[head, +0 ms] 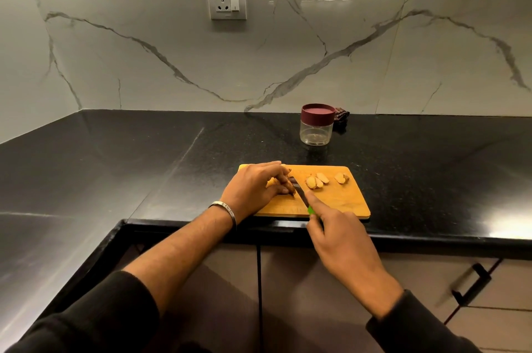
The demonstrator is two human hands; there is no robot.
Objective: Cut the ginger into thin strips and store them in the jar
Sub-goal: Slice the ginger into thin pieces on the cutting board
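A wooden cutting board [342, 203] lies at the front edge of the black counter. My left hand [253, 187] curls over a piece of ginger [272, 180] on the board's left part, mostly hiding it. My right hand [342, 240] grips a green-handled knife [299, 192], index finger stretched along its spine, the blade set against the ginger by my left fingertips. Several cut ginger slices [316, 180] lie in the board's middle, and one more slice [341, 178] sits to their right. A clear jar [316, 129] with a maroon lid on stands behind the board.
A dark patterned object [341, 116] sits right behind the jar against the marble wall. A wall socket [226, 2] is above. Black counter [144, 156] stretches left into a corner. Cabinet doors with a black handle [472, 283] are below.
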